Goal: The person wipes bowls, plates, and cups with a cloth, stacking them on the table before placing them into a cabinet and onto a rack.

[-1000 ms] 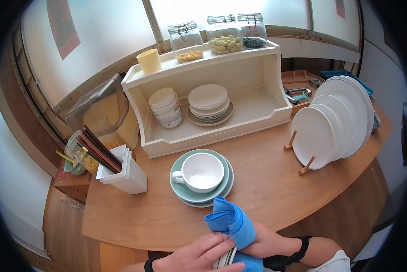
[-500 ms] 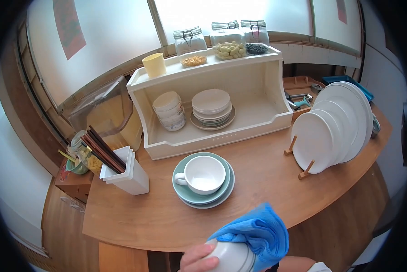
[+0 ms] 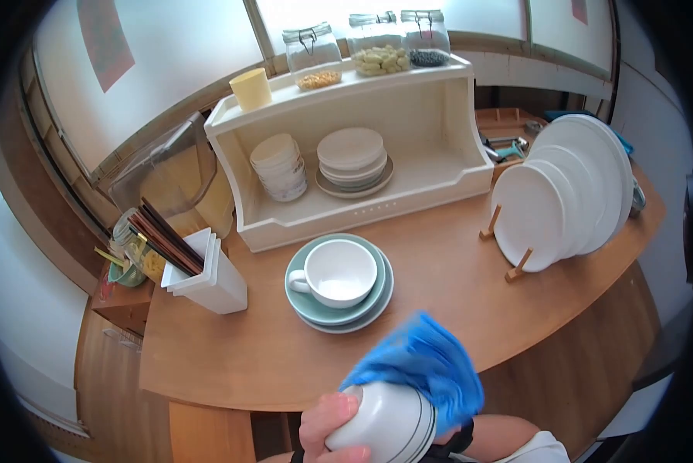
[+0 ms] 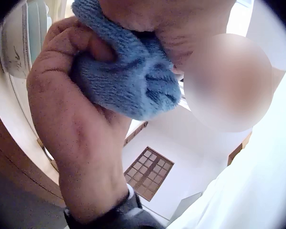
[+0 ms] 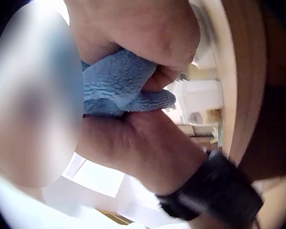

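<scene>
Low at the front edge of the table, my left hand (image 3: 327, 432) grips a white bowl (image 3: 385, 424) with thin dark stripes near its rim. The bowl is tilted, its base toward the upper left. A blue cloth (image 3: 439, 363) wraps its far and right side and is tucked inside. In the head view my right hand is hidden behind the cloth and bowl. The left wrist view shows the right hand (image 4: 71, 95) with its fingers curled round the bunched cloth. Beyond them, a white cup (image 3: 338, 274) sits in a pale green dish (image 3: 296, 297) stacked on another dish.
A cream shelf (image 3: 362, 212) at the back holds stacked bowls (image 3: 281, 170) and plates (image 3: 350, 147), with glass jars (image 3: 381, 58) and a yellow cup (image 3: 250, 89) on top. White plates (image 3: 528, 220) stand in a wooden rack at right. Chopsticks fill a white holder (image 3: 223, 282) at left.
The bowl has turned from edge-on to show its outside, and the cloth has swung out to the right and spread around it. The right hand has gone behind the cloth.
</scene>
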`<state>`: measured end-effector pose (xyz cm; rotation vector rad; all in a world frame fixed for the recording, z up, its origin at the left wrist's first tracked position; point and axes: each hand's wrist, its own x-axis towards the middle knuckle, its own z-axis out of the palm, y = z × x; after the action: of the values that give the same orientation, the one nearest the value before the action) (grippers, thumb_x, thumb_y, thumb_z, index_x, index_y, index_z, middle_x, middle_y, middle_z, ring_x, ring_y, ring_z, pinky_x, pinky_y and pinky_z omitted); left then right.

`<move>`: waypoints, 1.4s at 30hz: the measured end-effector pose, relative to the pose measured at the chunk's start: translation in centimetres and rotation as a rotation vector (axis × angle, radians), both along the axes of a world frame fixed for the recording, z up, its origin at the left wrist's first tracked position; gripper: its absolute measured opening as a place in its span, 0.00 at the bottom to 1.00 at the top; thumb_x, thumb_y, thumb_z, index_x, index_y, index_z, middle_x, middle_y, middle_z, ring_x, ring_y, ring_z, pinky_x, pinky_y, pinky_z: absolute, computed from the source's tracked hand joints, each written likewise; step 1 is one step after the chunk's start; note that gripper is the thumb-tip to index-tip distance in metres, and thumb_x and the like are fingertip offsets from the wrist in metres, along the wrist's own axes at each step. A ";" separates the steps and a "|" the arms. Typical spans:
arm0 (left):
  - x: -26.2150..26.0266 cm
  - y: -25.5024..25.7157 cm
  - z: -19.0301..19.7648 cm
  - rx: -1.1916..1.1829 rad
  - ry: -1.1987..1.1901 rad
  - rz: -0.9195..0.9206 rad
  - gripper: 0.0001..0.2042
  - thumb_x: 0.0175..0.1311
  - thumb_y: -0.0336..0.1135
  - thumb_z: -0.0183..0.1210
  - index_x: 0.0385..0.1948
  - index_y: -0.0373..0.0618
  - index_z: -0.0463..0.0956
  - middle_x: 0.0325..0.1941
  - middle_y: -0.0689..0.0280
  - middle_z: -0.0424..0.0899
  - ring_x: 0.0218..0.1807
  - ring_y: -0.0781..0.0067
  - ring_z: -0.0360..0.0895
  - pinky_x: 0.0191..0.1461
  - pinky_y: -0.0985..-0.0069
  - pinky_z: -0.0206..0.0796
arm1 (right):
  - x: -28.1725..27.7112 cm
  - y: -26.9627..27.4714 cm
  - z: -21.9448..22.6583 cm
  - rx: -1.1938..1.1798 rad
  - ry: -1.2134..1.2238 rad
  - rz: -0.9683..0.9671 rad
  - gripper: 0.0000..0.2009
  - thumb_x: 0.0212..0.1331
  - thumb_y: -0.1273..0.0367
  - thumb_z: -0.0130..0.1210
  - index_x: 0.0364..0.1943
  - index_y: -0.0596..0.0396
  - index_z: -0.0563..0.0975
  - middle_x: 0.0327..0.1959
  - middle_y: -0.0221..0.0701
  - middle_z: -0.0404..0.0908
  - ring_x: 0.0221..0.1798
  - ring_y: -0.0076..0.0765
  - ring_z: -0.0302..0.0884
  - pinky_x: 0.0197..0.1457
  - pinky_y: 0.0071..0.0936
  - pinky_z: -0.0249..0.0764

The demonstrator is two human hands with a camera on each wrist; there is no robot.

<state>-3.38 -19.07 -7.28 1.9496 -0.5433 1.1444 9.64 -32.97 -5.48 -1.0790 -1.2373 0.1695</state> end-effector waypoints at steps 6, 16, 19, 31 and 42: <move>0.6 0.3 -1.0 0.034 0.100 0.185 0.30 0.54 0.36 0.66 0.57 0.48 0.59 0.58 0.45 0.61 0.51 0.45 0.75 0.54 0.54 0.71 | -0.4 1.0 -4.3 -0.140 0.312 -0.093 0.23 0.49 0.73 0.64 0.52 0.59 0.74 0.45 0.39 0.79 0.44 0.43 0.78 0.47 0.31 0.74; 0.7 0.6 -0.2 0.127 0.128 -0.036 0.26 0.56 0.35 0.63 0.56 0.53 0.62 0.60 0.44 0.62 0.57 0.43 0.69 0.56 0.52 0.65 | -2.7 2.2 -4.0 0.012 0.441 -0.206 0.20 0.54 0.71 0.61 0.52 0.60 0.74 0.46 0.40 0.79 0.45 0.40 0.78 0.48 0.32 0.75; 1.0 -0.1 -0.9 -0.047 0.123 0.041 0.26 0.56 0.32 0.64 0.56 0.51 0.62 0.61 0.45 0.61 0.59 0.42 0.68 0.59 0.52 0.65 | -1.9 0.7 -4.2 -0.234 0.662 0.000 0.24 0.48 0.72 0.65 0.53 0.58 0.74 0.48 0.40 0.79 0.45 0.40 0.79 0.48 0.30 0.75; 0.5 -0.2 -2.0 0.034 0.043 0.030 0.24 0.56 0.37 0.64 0.54 0.54 0.63 0.60 0.44 0.61 0.53 0.42 0.72 0.53 0.52 0.70 | -1.9 1.2 -3.6 -0.163 0.715 0.234 0.22 0.59 0.66 0.58 0.58 0.54 0.69 0.54 0.36 0.75 0.57 0.32 0.72 0.62 0.30 0.68; -0.4 0.3 -2.0 0.016 0.098 0.151 0.27 0.57 0.33 0.62 0.57 0.53 0.58 0.60 0.43 0.60 0.51 0.36 0.73 0.51 0.51 0.74 | -5.5 4.0 -8.9 0.207 0.704 0.259 0.36 0.62 0.50 0.55 0.66 0.53 0.55 0.67 0.32 0.59 0.66 0.30 0.59 0.70 0.28 0.56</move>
<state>-3.74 -18.81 -9.31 2.0774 -0.3590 1.1326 4.18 -28.95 -14.37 -0.5897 -0.7253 0.5567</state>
